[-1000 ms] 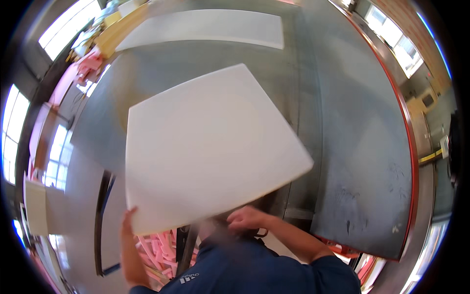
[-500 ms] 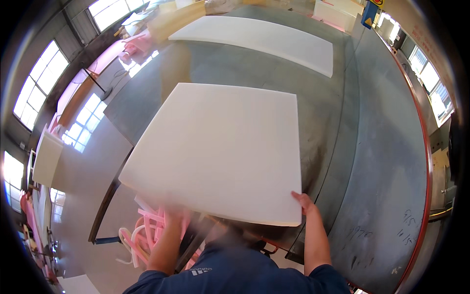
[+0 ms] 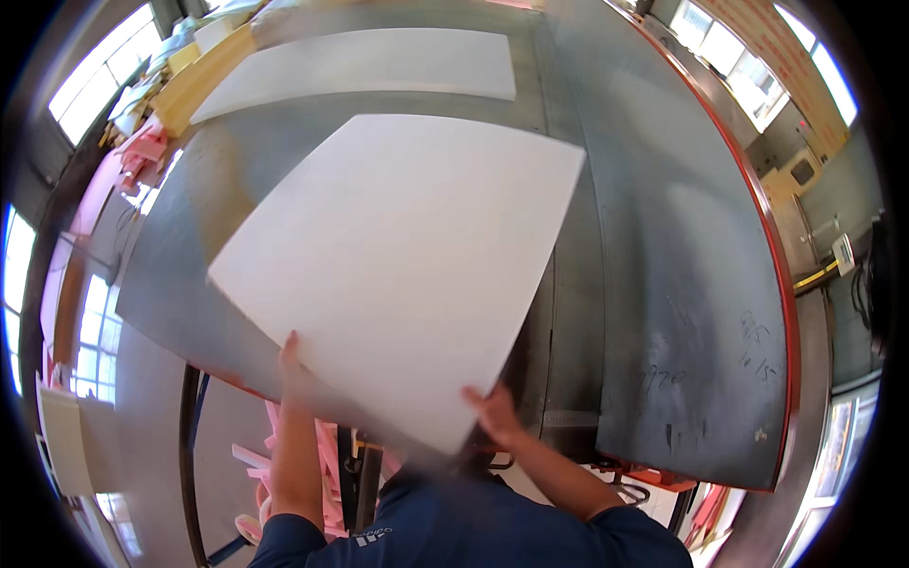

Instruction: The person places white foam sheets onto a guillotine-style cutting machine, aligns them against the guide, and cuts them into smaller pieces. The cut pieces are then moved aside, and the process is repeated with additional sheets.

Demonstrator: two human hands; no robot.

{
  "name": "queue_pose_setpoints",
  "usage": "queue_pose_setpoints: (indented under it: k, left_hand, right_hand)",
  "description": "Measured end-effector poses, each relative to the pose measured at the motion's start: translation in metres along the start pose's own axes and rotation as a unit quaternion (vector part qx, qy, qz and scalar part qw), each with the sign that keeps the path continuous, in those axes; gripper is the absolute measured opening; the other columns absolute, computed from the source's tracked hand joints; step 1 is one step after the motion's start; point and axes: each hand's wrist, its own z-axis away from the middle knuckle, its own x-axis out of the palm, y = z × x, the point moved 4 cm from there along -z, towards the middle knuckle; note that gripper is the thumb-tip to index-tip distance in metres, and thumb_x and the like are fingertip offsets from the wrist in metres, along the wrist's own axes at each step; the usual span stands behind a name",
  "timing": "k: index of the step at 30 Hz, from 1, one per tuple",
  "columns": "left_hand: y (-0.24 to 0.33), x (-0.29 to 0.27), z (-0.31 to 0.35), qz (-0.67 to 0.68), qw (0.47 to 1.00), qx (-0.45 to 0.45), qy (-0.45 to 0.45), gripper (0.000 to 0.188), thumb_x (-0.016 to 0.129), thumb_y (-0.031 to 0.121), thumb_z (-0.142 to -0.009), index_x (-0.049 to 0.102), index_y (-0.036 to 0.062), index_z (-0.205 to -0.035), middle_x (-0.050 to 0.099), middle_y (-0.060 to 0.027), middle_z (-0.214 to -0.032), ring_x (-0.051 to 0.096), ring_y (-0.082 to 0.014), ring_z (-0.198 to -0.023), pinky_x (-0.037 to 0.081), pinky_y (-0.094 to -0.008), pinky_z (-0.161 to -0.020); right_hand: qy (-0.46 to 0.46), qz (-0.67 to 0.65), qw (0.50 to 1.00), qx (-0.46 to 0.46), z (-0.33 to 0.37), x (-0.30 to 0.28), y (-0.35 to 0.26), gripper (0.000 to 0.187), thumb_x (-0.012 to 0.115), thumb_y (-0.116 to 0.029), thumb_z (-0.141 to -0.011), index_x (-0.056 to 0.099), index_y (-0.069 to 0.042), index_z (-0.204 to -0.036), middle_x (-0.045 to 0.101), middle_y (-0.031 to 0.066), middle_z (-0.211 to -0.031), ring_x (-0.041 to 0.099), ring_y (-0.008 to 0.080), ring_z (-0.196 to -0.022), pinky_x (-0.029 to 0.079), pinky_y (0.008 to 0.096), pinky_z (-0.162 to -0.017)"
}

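Observation:
A large white foam sheet (image 3: 407,256) is held out in front of my body, over the near part of the grey metal table. One corner of it points toward my chest. My left hand (image 3: 292,360) grips its lower left edge, with a fingertip showing on top and the other fingers hidden beneath. On the lower right edge, my right hand (image 3: 494,413) has its thumb on the top face and the rest of its fingers under the sheet. Beyond it, a second, longer white sheet (image 3: 369,64) lies flat on the far part of the table.
The grey tabletop (image 3: 568,284) adjoins a grey slanted panel (image 3: 672,275) with a red edge on the right. Pink foam offcuts (image 3: 327,464) are heaped below the table's near edge. A yellow foam block (image 3: 204,85) and pink scraps (image 3: 142,151) sit at the far left.
The held sheet has turned clockwise, its near right corner swinging toward my body. My right hand has moved left and my left hand slightly up and left. My view has turned right.

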Motion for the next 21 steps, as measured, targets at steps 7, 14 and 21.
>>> queue_pose_setpoints:
  k: [7,14,21]
  left_hand:
    - [-0.06,-0.071,-0.056,-0.196,0.976,-0.073,0.052,0.046,0.059,0.038,-0.095,0.052,0.0052,-0.127,0.066,-0.0094,-0.101,0.064,-0.0227,-0.09,0.055,-0.0385,-0.077]
    - [-0.007,-0.167,-0.176,-0.508,0.857,0.019,0.08,0.046,0.06,0.048,-0.093,0.055,0.0072,-0.113,0.063,-0.0051,-0.082,0.058,-0.0175,-0.061,0.047,-0.0329,-0.05]
    - [-0.113,-0.157,-0.13,-0.519,0.848,0.009,0.104,0.049,0.064,0.048,-0.089,0.063,-0.0012,-0.084,0.058,-0.006,-0.067,0.048,-0.0195,-0.051,0.042,-0.0365,-0.046]
  right_hand:
    - [-0.11,-0.18,0.944,0.255,-0.019,0.043,0.096,0.04,0.069,-0.035,-0.089,0.059,-0.006,-0.116,0.064,0.0073,-0.105,0.064,0.0182,-0.089,0.053,0.0344,-0.08]
    - [0.264,-0.303,0.907,0.124,-0.108,-0.124,0.115,0.063,0.074,-0.051,-0.081,0.054,-0.011,-0.125,0.057,0.0065,-0.122,0.057,0.0241,-0.103,0.046,0.0416,-0.091]
    - [0.315,-0.272,0.883,0.217,-0.163,-0.115,0.068,0.039,0.078,-0.046,-0.078,0.064,-0.015,-0.097,0.061,-0.0003,-0.095,0.055,0.0123,-0.076,0.043,0.0286,-0.06]
